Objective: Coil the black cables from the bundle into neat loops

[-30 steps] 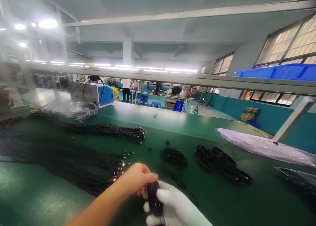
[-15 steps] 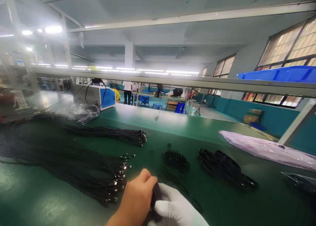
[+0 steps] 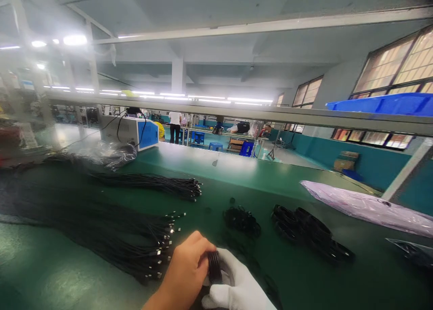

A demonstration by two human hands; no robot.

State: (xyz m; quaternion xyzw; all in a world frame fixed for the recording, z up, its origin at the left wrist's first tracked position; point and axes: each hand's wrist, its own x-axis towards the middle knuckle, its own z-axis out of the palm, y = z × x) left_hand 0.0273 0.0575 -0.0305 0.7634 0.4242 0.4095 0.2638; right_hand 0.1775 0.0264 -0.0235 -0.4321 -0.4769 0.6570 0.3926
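A small coil of black cable [image 3: 214, 268] is held between my two hands, low in the middle of the view. My bare left hand [image 3: 189, 267] pinches its left and upper side. On the right, my white-gloved right hand [image 3: 237, 280] curls round the coil, thumb in front. Left of my hands lies a large spread of black cables [image 3: 128, 238] with shiny metal connectors at their ends. Beyond my hands is a tangled heap of thin black loops [image 3: 241, 220], perhaps bands or ties. Several coiled black cables [image 3: 311, 231] rest farther right.
Another cable bundle [image 3: 152, 183] lies farther back on the green table [image 3: 250, 165]. A grey-and-blue machine [image 3: 135, 131] and clear plastic bag [image 3: 117, 155] stand behind it. Pinkish plastic packaging [image 3: 365, 206] lies right, below a blue tray [image 3: 385, 104]. A person [image 3: 175, 125] stands in the distance.
My right hand's fingers and thumb have shifted round the coil, and more of its side-by-side windings shows now. My left hand has barely moved.
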